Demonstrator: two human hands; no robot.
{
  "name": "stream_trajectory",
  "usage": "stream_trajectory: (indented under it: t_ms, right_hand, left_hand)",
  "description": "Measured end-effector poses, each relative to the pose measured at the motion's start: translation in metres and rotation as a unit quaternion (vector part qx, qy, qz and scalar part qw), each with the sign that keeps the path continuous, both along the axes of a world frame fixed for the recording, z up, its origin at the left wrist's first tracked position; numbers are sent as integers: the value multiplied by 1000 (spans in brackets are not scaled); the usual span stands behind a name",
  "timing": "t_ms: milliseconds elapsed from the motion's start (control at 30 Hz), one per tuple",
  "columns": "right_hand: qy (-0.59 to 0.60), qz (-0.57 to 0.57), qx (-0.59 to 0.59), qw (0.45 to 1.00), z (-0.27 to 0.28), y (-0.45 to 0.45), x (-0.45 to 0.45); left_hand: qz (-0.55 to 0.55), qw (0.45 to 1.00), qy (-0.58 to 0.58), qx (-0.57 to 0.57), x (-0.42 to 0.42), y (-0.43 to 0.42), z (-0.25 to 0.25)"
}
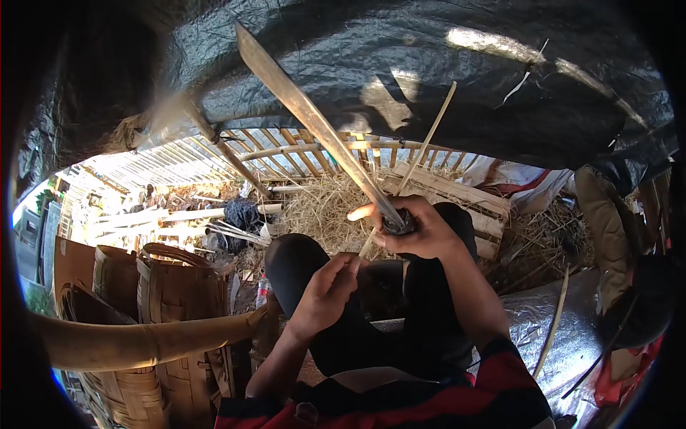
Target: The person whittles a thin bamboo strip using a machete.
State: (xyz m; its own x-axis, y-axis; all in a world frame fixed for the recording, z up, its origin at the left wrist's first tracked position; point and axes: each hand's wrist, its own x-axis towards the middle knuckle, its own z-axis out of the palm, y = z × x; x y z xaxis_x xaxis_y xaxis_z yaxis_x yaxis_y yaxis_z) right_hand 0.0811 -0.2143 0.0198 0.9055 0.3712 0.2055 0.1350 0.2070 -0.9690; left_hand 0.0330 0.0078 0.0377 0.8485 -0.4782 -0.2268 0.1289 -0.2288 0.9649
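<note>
My right hand (420, 227) is closed round the dark handle of a machete (309, 114). Its long, worn blade points up and to the left, away from me. A thin bamboo strip (431, 129) runs behind the blade, slanting from the upper right down between my hands. Its lower end is pinched in my left hand (327, 292), just above my lap. The strip passes close by the fingers of my right hand; whether they also press on it I cannot tell.
Woven bamboo baskets (179, 286) stand at the left behind a thick bamboo pole (150, 342). Straw (329, 214) covers the ground ahead, beside wooden slats (486, 230). A black tarp (314, 64) hangs overhead. Another bamboo strip (554, 322) lies at the right.
</note>
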Motion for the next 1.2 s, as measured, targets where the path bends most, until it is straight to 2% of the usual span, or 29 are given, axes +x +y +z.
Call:
stream_trajectory:
  t_ms: [100,167,233,300,333,367,433,467,533,567,633,667,733,867,900,933,967,1033,1200]
  right_hand:
    - [-68,-15,-63,996,5,0,-4]
    - [-121,25,-101,987,2,-2,-2]
    - [-166,-14,-141,976,5,0,-4]
    - [-185,-56,-293,936,4,-2,-6]
    - [-239,-96,-297,919,-2,5,-6]
    - [-239,-99,-297,919,0,7,-6]
    - [-272,-125,-400,866,6,11,-9]
    - [-272,-126,-400,866,5,12,-7]
    - [-323,-154,-437,825,5,13,0]
    - [-323,-154,-437,825,7,16,3]
    - [-265,-160,-529,790,12,19,8]
    - [-264,-159,-529,790,12,18,10]
    - [-227,-112,-551,795,12,15,14]
    - [-261,-111,-498,819,4,23,10]
    - [-259,-110,-498,820,10,26,9]
    - [-243,-86,-528,809,15,28,10]
    - [-226,-61,-556,798,16,29,11]
    - [-219,-60,-565,793,14,26,14]
    - [-250,-96,-552,790,-5,17,24]
  left_hand:
    - [12,1000,-19,1,6,4,-2]
    - [47,994,52,-88,9,9,-3]
    - [58,991,45,-111,13,7,1]
    - [66,988,41,-131,15,7,6]
    - [58,988,63,-129,15,7,9]
    - [48,987,85,-127,16,8,11]
    - [62,985,84,-137,14,4,7]
    - [62,986,67,-140,15,5,1]
    - [89,985,70,-128,16,0,1]
    - [89,985,70,-128,18,2,-2]
    - [104,988,21,-114,19,7,-14]
    - [104,988,21,-114,18,9,-19]
    - [136,988,-70,13,16,9,-29]
    - [143,987,-69,17,10,7,-30]
    - [134,983,-116,51,7,5,-29]
    - [123,976,-162,85,5,4,-28]
    - [121,976,-160,85,4,5,-27]
    - [108,961,-216,135,2,7,-25]
    - [143,957,-216,133,-1,10,-28]
